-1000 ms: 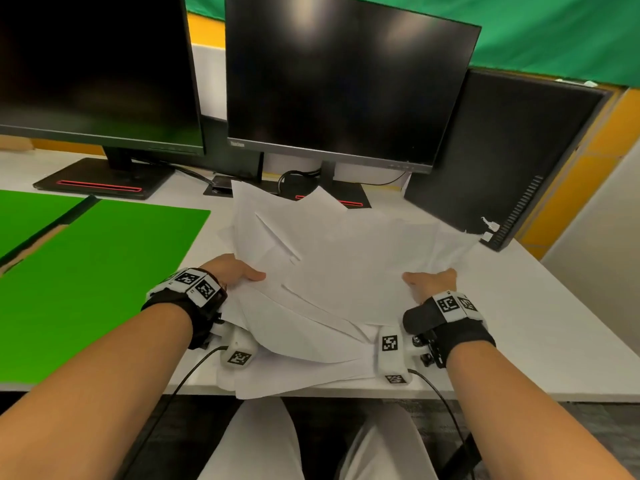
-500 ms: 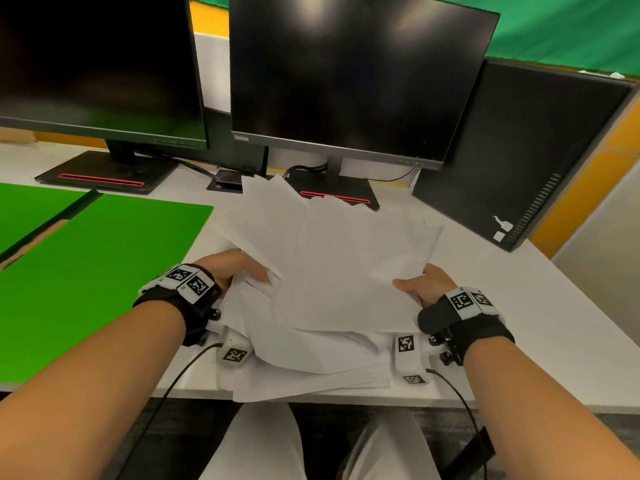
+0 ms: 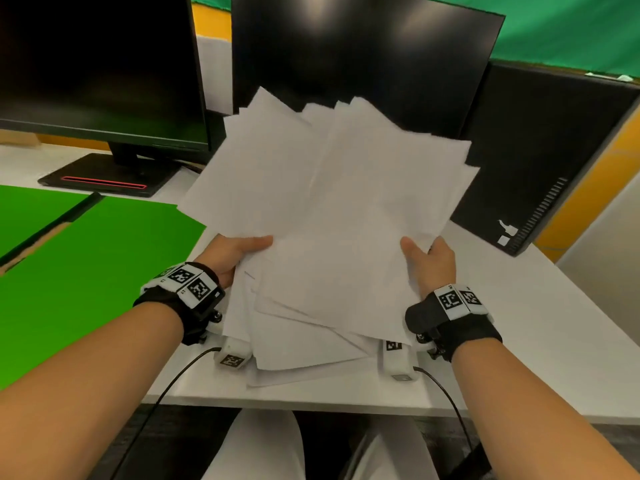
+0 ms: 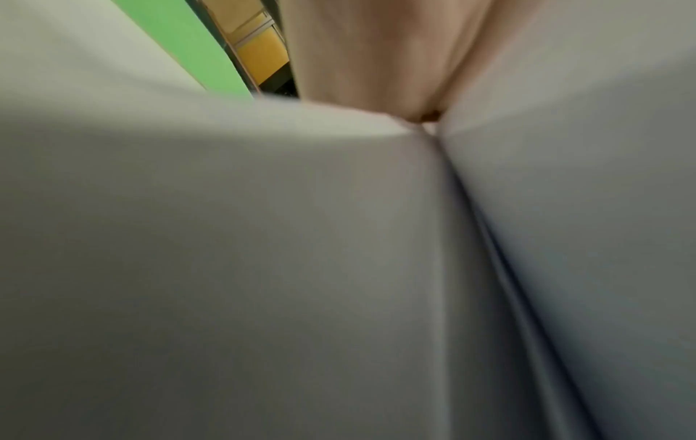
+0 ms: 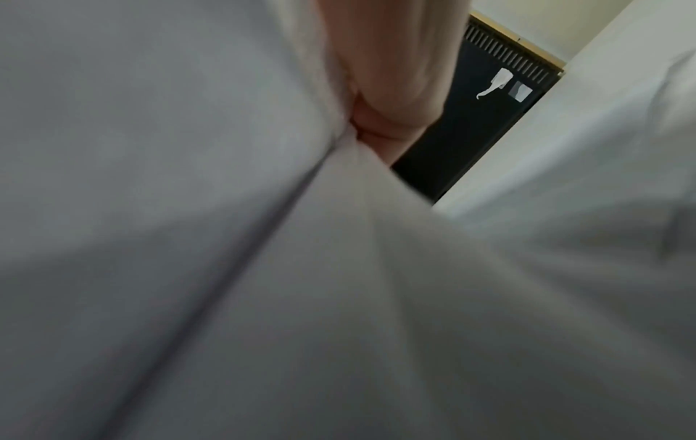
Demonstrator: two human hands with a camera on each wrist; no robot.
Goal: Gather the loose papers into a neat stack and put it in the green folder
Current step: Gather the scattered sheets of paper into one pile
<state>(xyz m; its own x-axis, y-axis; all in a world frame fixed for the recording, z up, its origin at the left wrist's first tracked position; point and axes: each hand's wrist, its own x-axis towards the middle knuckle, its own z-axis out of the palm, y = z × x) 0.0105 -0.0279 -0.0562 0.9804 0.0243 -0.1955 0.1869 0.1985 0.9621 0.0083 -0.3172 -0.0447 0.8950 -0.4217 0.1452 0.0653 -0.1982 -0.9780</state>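
- Papers (image 3: 332, 216) are now raised off the white desk (image 3: 540, 327) at their far end; a second ago we saw them lying spread and low on it, so the gathering has passed from sweeping together to lifting as one bundle.
- We note the left hand (image 3: 232, 254) at 9 o'clock of the bundle, thumb on top and fingers hidden beneath, pinching the edge; the left wrist view confirms skin pressed against paper.
- We note the right hand (image 3: 429, 261) at 3 o'clock, thumb likewise on top and the sheets clamped; its other fingers are out of sight under the sheets.
- The sheets are closer together than half a second ago, yet corners still fan out at 11, 12 and 1 o'clock; we judge the stack not yet neat.
- The bundle's long axis runs from 6 to 12 o'clock, far edge tilted up toward the monitors (image 3: 360, 64), near edge low by the desk front.
- Lower sheets trail at 6 o'clock, askew.
- The green folder (image 3: 86, 278) lies open and flat at 9 o'clock, just beside the left hand, with no paper in it.
- We judge squaring the edges to be the step outstanding before transfer.
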